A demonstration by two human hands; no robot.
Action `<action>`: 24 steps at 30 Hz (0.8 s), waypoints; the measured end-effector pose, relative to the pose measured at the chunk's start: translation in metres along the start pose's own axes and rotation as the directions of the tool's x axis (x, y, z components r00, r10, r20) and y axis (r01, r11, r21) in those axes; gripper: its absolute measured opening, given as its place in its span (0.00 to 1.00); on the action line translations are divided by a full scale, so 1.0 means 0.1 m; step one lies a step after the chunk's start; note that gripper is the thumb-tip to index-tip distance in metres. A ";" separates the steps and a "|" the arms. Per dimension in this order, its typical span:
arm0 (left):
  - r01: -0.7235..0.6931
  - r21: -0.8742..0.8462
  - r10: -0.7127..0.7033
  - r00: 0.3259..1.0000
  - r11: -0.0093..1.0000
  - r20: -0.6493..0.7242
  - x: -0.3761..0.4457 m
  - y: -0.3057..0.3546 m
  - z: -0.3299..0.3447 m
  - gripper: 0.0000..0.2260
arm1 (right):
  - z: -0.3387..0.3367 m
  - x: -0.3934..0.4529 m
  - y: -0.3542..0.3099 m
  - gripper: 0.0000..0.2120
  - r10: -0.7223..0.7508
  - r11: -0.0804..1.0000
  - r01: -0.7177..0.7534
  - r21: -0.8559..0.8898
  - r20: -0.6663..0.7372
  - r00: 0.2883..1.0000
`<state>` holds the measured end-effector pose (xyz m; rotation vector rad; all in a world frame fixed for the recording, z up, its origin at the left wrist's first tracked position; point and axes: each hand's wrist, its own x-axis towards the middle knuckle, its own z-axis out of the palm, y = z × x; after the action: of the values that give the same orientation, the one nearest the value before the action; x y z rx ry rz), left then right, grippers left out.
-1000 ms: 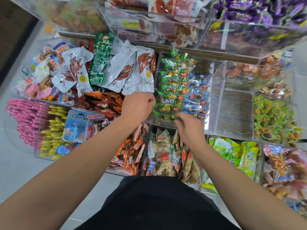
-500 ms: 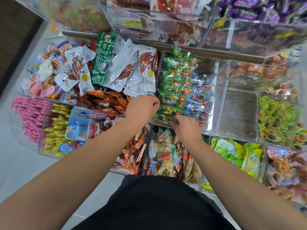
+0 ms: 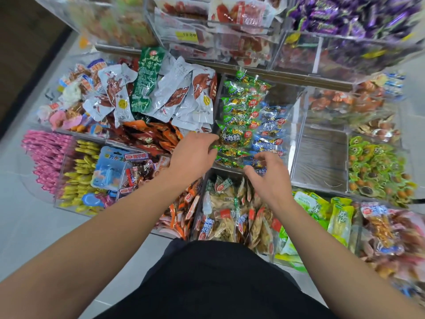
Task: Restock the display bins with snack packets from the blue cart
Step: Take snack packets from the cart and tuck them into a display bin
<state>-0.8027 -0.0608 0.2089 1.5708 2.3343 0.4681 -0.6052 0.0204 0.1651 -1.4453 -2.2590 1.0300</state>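
bin (image 3: 296, 116): clear, filled with green and blue packets (image 3: 239, 111) in rows, likely kept face-up for display | blue cart: not in view | left hand (image 3: 195, 155): fingers curled at front green packets, pinch cannot be confirmed | right hand (image 3: 266, 176): fingers spread loosely over front row, nothing gripped, probably for tidying

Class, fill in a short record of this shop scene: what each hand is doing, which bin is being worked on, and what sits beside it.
Left hand: fingers on the green packets
Right hand: curled over the blue packets; grip unclear
Bin in use: clear bin, green packets left, blue right
Bin to its right: empty bin
Bin to its left: white packets
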 end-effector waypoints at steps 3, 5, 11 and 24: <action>0.032 -0.085 -0.041 0.995 0.996 -0.096 -0.24 0.11 -0.04 0.18 | -0.06 -0.14 -0.03 0.20 0.003 0.996 -0.001 0.085 -0.025 1.000; 0.108 -0.188 -0.129 0.986 0.976 -0.105 -0.46 0.19 -0.02 0.18 | -0.10 -0.28 -0.05 0.23 0.003 0.992 -0.002 0.130 -0.006 1.000; 0.394 -0.467 -0.360 0.918 0.791 0.166 -1.12 0.38 0.32 0.17 | -0.10 -0.87 0.08 0.25 0.119 0.937 -0.158 0.313 0.139 0.983; 0.574 -0.341 -0.178 0.663 0.745 0.727 -1.82 0.54 1.16 0.11 | 0.04 -2.39 0.84 0.16 0.554 0.654 -0.603 0.458 0.253 0.793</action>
<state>-0.6437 -0.1982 0.1372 0.7246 1.6798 0.3471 -0.4380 -0.1685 0.1395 -1.9105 -1.3543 1.7575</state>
